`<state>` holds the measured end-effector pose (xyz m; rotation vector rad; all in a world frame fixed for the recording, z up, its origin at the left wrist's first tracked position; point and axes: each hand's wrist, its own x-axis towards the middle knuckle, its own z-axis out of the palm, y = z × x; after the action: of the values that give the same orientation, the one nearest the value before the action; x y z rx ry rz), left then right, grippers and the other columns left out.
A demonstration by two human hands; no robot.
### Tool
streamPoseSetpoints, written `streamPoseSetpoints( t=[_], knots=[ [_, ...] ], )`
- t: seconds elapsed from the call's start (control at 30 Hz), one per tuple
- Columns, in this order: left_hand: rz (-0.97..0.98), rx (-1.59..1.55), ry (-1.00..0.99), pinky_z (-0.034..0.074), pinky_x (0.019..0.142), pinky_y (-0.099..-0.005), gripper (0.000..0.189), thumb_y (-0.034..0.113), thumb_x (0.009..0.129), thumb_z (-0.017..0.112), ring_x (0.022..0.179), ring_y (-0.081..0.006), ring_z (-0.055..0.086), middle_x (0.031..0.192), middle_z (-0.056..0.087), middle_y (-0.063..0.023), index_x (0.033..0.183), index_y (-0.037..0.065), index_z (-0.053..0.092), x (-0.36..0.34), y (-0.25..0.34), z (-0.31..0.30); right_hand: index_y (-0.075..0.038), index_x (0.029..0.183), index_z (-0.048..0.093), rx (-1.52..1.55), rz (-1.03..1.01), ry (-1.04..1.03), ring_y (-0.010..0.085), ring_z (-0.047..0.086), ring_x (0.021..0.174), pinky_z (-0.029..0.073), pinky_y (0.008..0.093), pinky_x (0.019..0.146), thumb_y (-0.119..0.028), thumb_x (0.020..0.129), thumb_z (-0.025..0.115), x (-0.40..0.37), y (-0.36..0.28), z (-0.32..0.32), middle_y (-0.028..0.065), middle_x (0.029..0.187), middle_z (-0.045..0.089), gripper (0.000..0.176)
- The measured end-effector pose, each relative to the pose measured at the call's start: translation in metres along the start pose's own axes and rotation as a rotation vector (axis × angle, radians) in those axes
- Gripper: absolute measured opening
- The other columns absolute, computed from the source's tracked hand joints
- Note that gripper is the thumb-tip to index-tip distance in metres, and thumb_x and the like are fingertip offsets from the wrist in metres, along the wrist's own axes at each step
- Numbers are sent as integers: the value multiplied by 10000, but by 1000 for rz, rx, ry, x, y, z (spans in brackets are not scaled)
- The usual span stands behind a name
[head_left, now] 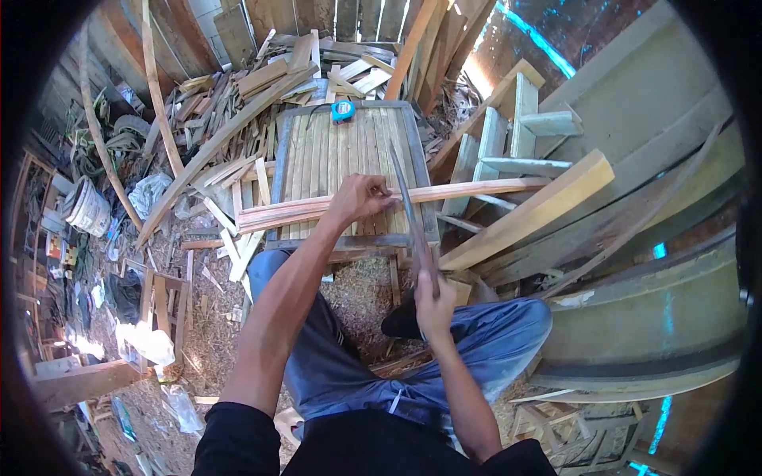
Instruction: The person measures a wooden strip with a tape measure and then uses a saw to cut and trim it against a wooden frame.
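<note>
A long reddish wooden strip (305,208) lies crosswise over a low slatted table (349,151). My left hand (363,198) rests on this strip with its fingers curled around it, close to the blade. My right hand (435,305) is wrapped around the handle of a handsaw (409,210). The saw's narrow blade points away from me and crosses the strip just right of my left fingers. Whether the teeth have cut into the wood cannot be made out. A blue tape measure (343,111) sits at the table's far edge.
Behind the table and to its left is a heap of wood offcuts (270,95). A thick beam (528,210) slants up on the right, beside a pale wooden frame (508,135). A white bucket (86,208) stands far left. Shavings (357,293) cover the ground.
</note>
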<state>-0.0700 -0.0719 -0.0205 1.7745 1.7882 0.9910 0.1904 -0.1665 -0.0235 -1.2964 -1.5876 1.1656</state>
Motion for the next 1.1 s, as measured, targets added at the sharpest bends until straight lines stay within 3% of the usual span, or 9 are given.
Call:
streamPoseSetpoints(
  t=[0.07,0.23,0.37,0.6,0.67,0.73,0.8,0.97,1.1],
  knots=[
    [39,-33,35,513,608,-355,250,224,722,791,658,-261,680,711,681,-146,815,15,689,2,-5,3,-58,648,511,95,42,-29,38,420,491,294,234,437,-330,964,567,-43,-2,-19,-54,563,447,420],
    [103,83,101,511,625,-410,257,247,698,782,661,-330,641,705,667,-159,760,26,665,-6,8,2,-56,631,496,28,-24,-6,44,421,520,297,245,457,-312,972,561,-23,3,-13,-52,579,456,431],
    [155,165,145,521,689,-432,201,231,722,742,717,-327,638,701,680,-115,769,48,673,-17,14,11,62,789,595,-83,-5,-13,143,432,525,385,370,529,-315,944,585,56,-24,27,90,536,445,407],
    [185,236,214,526,701,-439,221,267,741,748,772,-323,633,742,669,-123,788,67,667,-24,14,15,-28,741,606,359,21,61,54,489,507,335,238,452,-278,982,548,31,11,6,-26,596,529,352],
    [210,287,204,526,705,-442,233,270,743,749,779,-326,633,725,658,-123,816,67,661,-23,12,17,-9,774,592,376,23,74,86,493,503,380,281,461,-292,963,580,41,-14,0,3,576,518,340],
    [174,283,170,521,724,-436,228,270,742,747,806,-323,633,767,674,-112,813,74,655,-22,15,14,3,826,603,-85,-319,166,215,575,508,453,359,518,-312,926,623,65,-34,-2,95,585,571,331],
    [138,279,149,515,743,-431,222,270,740,746,833,-319,634,809,691,-101,809,82,649,-23,16,10,-1,938,620,-315,-228,141,385,650,648,503,455,631,-274,886,643,86,-48,0,211,674,626,279],
    [438,241,340,500,768,-423,147,132,725,737,830,-328,646,846,692,-116,823,53,661,-39,4,-41,-9,1037,614,-550,-264,127,443,639,816,507,504,717,-197,857,635,131,-51,26,259,889,662,261],
    [-77,371,584,516,784,-394,100,114,769,650,840,-326,658,854,698,-125,824,47,698,-95,-27,-127,2,1011,607,-569,-370,121,438,637,865,503,513,743,-162,831,657,139,-37,35,237,1076,647,248]
  ],
)
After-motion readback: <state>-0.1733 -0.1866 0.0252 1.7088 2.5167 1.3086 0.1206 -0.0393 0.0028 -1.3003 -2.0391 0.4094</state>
